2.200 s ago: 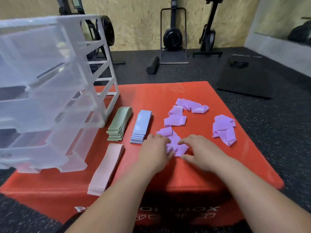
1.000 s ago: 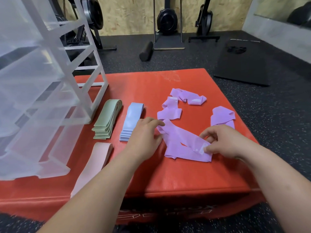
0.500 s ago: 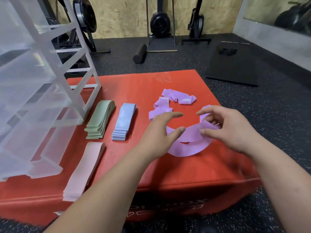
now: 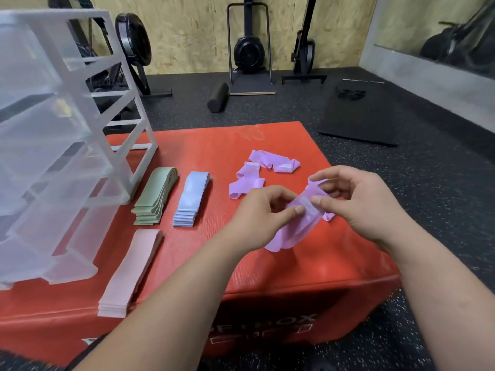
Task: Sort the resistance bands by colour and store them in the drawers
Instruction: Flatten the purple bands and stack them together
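Observation:
A purple resistance band (image 4: pixel 297 231) hangs between my two hands just above the red box (image 4: pixel 214 250). My left hand (image 4: pixel 257 212) pinches it near its label, and my right hand (image 4: pixel 359 207) grips its upper end. Two more crumpled purple bands (image 4: pixel 273 163) (image 4: pixel 245 180) lie behind on the box. Neat stacks of green bands (image 4: pixel 156 195), blue bands (image 4: pixel 191 198) and pink bands (image 4: pixel 131 271) lie to the left. The translucent drawer unit (image 4: pixel 53 145) stands at the far left with its drawers pulled out.
Dark rubber gym floor surrounds the red box. A black mat (image 4: pixel 361 113) lies to the back right, a foam roller (image 4: pixel 218 97) behind the box, and exercise machines (image 4: pixel 249 49) stand along the wooden wall.
Both hands have lifted one purple band off the box and brought it together between them. The view has shifted slightly; the stacks and drawers stayed put.

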Demonstrator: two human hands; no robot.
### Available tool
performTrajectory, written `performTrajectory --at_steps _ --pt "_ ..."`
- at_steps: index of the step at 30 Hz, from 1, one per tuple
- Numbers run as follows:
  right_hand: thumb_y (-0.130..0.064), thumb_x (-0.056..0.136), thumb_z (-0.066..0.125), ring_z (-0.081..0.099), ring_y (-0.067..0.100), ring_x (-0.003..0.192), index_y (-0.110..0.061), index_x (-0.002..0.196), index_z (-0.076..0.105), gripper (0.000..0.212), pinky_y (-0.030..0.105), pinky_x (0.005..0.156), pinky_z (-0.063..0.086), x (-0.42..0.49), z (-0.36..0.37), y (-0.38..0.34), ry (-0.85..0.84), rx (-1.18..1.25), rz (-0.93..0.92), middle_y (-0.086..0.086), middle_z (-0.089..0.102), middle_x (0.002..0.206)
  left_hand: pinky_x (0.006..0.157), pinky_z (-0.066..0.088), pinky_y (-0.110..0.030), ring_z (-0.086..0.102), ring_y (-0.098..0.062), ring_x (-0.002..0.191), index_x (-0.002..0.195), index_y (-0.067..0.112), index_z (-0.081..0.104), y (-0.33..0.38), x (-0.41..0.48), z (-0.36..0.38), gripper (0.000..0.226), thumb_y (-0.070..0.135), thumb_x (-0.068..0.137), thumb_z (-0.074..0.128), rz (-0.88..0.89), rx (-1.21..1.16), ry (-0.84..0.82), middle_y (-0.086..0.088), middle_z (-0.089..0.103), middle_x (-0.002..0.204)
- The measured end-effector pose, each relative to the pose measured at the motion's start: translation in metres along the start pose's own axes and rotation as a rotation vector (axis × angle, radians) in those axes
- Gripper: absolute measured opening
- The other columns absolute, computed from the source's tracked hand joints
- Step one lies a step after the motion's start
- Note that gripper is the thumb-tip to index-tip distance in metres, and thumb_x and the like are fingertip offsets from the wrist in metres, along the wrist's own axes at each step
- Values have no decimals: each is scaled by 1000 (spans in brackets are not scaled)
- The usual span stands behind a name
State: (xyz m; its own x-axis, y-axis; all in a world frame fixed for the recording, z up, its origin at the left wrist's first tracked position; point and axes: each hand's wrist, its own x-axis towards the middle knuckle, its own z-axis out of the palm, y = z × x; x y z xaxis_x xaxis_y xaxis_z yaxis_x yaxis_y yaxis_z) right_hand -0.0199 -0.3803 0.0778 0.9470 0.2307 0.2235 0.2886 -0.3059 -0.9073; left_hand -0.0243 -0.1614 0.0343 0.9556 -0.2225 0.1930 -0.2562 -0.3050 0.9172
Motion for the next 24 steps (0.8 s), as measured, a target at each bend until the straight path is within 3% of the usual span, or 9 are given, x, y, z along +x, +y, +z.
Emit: performTrajectory --at_steps 4,8,11,14,17,18,20,22,24 --pt "7 83 80 73 28 91 -26 111 75 43 34 78 58 -1 3 -20 -8 61 -90 4 79 94 73 43 -15 57 0 77 112 23 74 6 -11 -2 12 27 102 70 8 -22 -40 22 67 83" --pt "0 87 80 70 38 98 -27 114 75 38 50 82 58 1 9 -31 -28 55 -119 7 78 99 67 39 -18 49 -2 68 96 15 75 9 -21 -9 17 26 105 65 24 22 13 14 58 73" --pt "-5 90 79 68 41 92 -28 112 75 32 55 75 58 -3 13 -38 -50 -7 -121 4 78 95 67 42 -22 53 -4 67 92 16 77 12 -30 -15 15 26 101 72 30 28 70 2 66 73" --pt "-4 88 81 70 32 86 -24 111 75 31 48 74 56 -10 20 -54 -39 63 -155 5 78 92 68 48 -23 59 -3 70 91 13 76 13 -38 -23 11 23 97 78 52 23 93 5 73 78" --pt "-3 87 82 69 14 82 -23 110 76 31 29 78 56 -17 28 -69 -26 146 -190 5 78 92 76 59 -48 62 -12 79 98 4 70 10 -46 -29 41 44 92 80 0 48 54 -14 73 85" --pt "-4 87 82 69 14 83 -23 109 76 30 32 79 57 -19 31 -72 -3 164 -200 5 78 92 83 58 -57 65 -17 83 101 5 70 8 -49 -31 45 48 90 80 -21 63 27 -16 75 91" --pt "-4 87 82 70 16 86 -22 109 76 29 44 78 57 -22 34 -76 81 196 -217 4 79 94 93 57 -57 74 -20 94 103 11 74 4 -58 -34 27 34 92 82 -32 70 -23 -6 79 97" --pt "-3 89 79 71 15 88 -17 111 75 26 40 79 59 -23 32 -76 196 282 -217 3 78 95 95 57 -50 76 -20 96 101 13 74 1 -64 -38 19 25 89 84 -50 101 -50 0 81 97" --pt "-4 90 78 71 15 89 -18 111 74 25 32 82 59 -22 25 -71 314 358 -183 4 77 96 83 59 -42 70 -16 79 95 13 72 -4 -71 -43 21 25 86 88 -79 124 -94 -4 79 88"
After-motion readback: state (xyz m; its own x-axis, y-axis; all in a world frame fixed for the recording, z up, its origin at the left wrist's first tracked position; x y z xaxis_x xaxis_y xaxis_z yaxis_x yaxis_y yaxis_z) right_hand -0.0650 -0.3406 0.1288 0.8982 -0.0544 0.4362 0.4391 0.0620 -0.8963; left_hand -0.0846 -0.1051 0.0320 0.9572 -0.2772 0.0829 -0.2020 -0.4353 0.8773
